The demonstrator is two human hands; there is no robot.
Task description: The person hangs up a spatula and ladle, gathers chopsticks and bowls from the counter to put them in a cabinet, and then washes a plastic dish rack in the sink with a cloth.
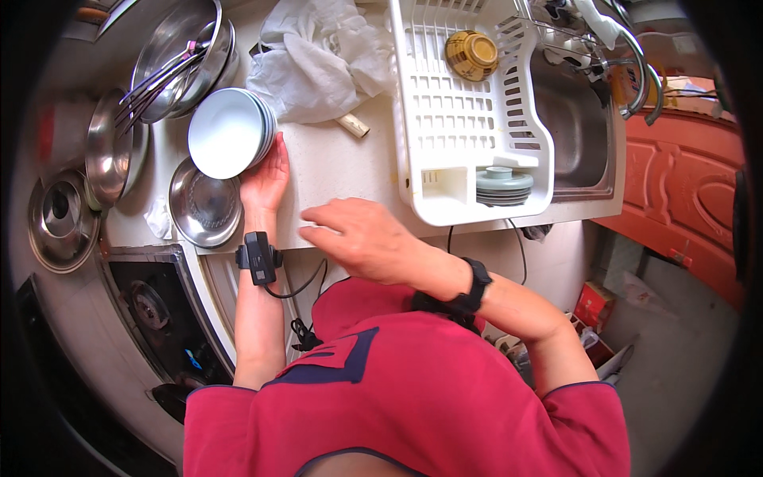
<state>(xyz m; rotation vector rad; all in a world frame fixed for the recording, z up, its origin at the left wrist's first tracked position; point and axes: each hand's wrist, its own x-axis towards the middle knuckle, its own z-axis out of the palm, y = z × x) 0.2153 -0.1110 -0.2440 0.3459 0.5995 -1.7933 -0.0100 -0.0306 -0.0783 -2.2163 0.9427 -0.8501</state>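
My left hand (pixel 267 174) supports a stack of white bowls (pixel 226 134) from its right side and below, tilted over the counter's left part. A shallow steel bowl (pixel 205 206) lies just below the stack. My right hand (pixel 351 229) is above the counter's front edge, fingers slightly apart and pointing left, with nothing seen in it. To its right stands a white plastic dish rack (pixel 450 128). In the rack are a yellow-brown patterned bowl (pixel 471 55), upside down, and a stack of small plates (pixel 503 186) in the front compartment.
Steel basins (pixel 179 59) with metal utensils stand at the back left, near more steel basins (pixel 108 149) and a pot lid (pixel 62 217). A white cloth or bag (pixel 316 65) lies at the back. A gas stove (pixel 167 310) is at left; a steel sink (pixel 572 131) is right of the rack.
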